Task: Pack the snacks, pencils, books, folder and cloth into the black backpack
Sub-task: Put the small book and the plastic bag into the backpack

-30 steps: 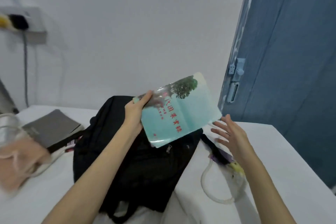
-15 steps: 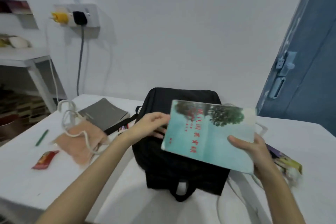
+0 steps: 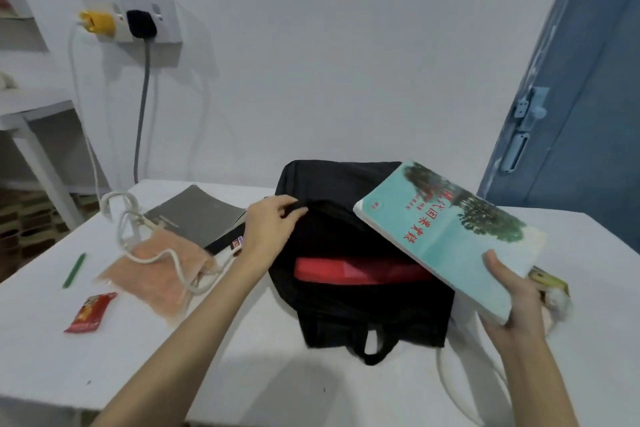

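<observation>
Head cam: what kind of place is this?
Probably a small room in a home or dorm: a white table against a plain wall, a wall socket with plugs, a blue door with a latch.

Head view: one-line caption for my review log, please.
Left hand holds the black backpack open while the right hand angles a teal book toward it.

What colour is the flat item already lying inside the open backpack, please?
Bright red: the flat item shows inside the black backpack, seen in the head view.
</observation>
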Tool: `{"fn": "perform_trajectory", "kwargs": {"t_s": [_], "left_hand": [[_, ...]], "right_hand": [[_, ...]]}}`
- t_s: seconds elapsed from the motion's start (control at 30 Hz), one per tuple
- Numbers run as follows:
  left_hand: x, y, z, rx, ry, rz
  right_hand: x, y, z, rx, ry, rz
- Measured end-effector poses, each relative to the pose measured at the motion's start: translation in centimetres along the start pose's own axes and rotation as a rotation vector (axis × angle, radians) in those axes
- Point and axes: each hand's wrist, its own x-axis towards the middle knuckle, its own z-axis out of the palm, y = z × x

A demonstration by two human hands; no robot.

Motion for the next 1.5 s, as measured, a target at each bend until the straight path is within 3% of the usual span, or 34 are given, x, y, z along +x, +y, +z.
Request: {"fn": "perform_trajectory", "kwargs": {"t_s": [0.03,0.1,0.2,0.27,0.3,0.37,0.4,0.5,0.57,0.7,0.93,1.03,1.17,1.33,1.5], "left_hand": [[0.4,0.5,0.4,-0.015,0.087,-0.034],[1.1,0.9,1.3,-0.078,0.089,-0.049],[1.3,-0.4,2.0,-0.111,-0.267,0.083],[1.3,-1.9,2.3,0.129,-0.559,0.215],[1.3,-2.7,2.6,0.317,-0.614,0.286],[1.9,-3.6,2.8,0.569,-0.562,0.354],[2.6,-3.5,2.7,0.576,-0.469,0.353],[5.6,-1.4,1.7,0.321,-0.13,0.248],[7.3,0.3,1.1,0.206,-0.038,0.214],[7.6,1.6,1.5,0.169,-0.057,0.236],[7.1,1.2,0.8,0.135,-0.068,0.239],[6.6,0.7,0.1,0.11,-0.096,0.231],[5.9,-0.6,-0.7,0.075,-0.13,0.189],[4.8,-1.6,-0.1,0.049,-0.226,0.145],[3.2,-3.4,-0.2,-0.027,-0.281,0.105]], "right_hand": [[-0.2,0.1,0.1,0.016,-0.006,0.013],[-0.8,-0.1,0.3,0.031,0.011,0.013],[-1.2,-0.8,-0.2,0.023,0.052,-0.009],[-1.5,-1.6,-0.7,-0.011,0.069,-0.01],[-1.7,-1.9,-0.8,-0.024,0.07,0.0],[-2.2,-2.6,-1.1,-0.058,0.053,0.037],[-2.5,-3.0,-1.4,-0.069,0.044,0.054],[-3.2,-3.5,-2.3,-0.097,0.054,0.149],[-3.9,-3.7,-2.3,-0.157,0.059,0.248],[-4.5,-3.1,0.4,-0.229,-0.044,0.365],[3.9,6.8,8.2,-0.012,0.098,0.306],[6.0,10.2,11.3,0.074,-0.057,0.467],[7.0,13.1,12.5,-0.276,-0.284,0.707],[9.2,15.5,14.3,-0.768,-0.229,0.594],[9.6,14.3,14.4,-0.979,-0.33,0.571]]}}
